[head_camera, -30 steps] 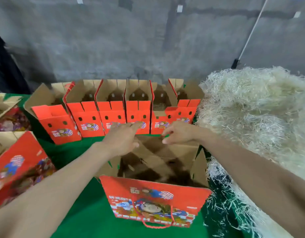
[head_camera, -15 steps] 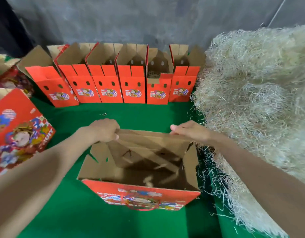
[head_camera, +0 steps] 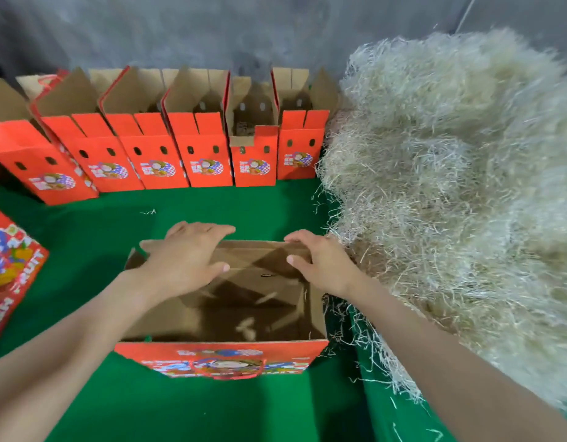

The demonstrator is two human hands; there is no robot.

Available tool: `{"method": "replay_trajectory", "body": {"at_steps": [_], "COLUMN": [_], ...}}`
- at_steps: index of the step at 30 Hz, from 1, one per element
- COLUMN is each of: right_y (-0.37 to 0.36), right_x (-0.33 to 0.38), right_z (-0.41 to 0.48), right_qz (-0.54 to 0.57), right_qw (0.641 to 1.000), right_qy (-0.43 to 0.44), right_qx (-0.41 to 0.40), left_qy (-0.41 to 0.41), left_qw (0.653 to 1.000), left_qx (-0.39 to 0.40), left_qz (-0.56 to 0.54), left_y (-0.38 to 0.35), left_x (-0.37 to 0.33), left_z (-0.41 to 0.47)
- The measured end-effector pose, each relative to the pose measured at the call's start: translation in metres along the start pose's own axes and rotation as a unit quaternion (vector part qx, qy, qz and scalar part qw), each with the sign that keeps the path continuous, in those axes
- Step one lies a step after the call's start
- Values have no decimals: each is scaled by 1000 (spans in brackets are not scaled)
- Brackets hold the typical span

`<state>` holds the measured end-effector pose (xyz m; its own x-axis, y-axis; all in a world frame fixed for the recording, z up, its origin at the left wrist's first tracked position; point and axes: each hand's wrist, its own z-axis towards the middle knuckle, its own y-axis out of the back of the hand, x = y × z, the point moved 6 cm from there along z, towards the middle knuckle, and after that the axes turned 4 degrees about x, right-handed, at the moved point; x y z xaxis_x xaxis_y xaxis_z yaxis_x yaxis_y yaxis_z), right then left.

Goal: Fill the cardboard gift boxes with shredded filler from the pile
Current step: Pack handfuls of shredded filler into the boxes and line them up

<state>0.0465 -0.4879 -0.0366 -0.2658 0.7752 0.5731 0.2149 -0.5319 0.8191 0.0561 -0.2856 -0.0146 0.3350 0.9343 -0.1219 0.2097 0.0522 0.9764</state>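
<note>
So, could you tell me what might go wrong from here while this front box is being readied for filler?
1. Both the left hand and right hand hold the open box by its far wall only; pulling there could tip or slide it on the green cloth.
2. The filler pile sits close beside the box, with loose strands on the cloth; scooping a handful may drag more out beside the box, not into it.

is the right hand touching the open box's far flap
Touching. The head view shows the right hand pinching the brown far flap of the open red cardboard gift box.
</note>
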Motion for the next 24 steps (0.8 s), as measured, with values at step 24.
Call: {"method": "replay_trajectory", "body": {"at_steps": [24], "right_y": [158], "right_x": [-199], "right_z": [-98], "right_qz": [-19], "right_qw": [889], "right_qy": [-362], "right_qx": [-280], "left_qy": [43], "left_qw": [673], "left_qx": [190], "left_qz": [-713], "left_y": [-13], "left_x": [-251], "left_z": [99]}}
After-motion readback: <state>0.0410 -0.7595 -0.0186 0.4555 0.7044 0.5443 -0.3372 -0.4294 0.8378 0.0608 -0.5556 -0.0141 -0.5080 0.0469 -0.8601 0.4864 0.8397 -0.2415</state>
